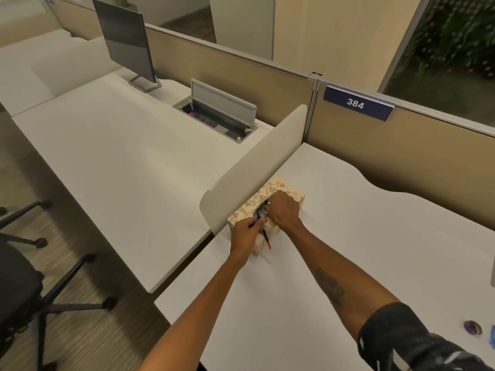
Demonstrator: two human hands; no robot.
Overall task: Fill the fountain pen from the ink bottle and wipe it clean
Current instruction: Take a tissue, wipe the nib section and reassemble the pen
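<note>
Beside the low divider (pixel 254 167) on the worktop (pixel 375 236), the left hand (pixel 245 236) pinches the fountain pen (pixel 266 236) near its middle, red end toward the person, over the near end of the tissue box (pixel 281 187). Slim, stiff and probably slick with ink, it is best held by the barrel, clear of the nib. Just right of the pen, the right hand (pixel 285 211) curls into the box's opening; whether it holds a tissue I cannot tell.

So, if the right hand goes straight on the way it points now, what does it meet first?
The right hand points left over the tissue box, so its fingers would probably meet the box's opening first, then the white divider beside it; depth is unclear.
</note>
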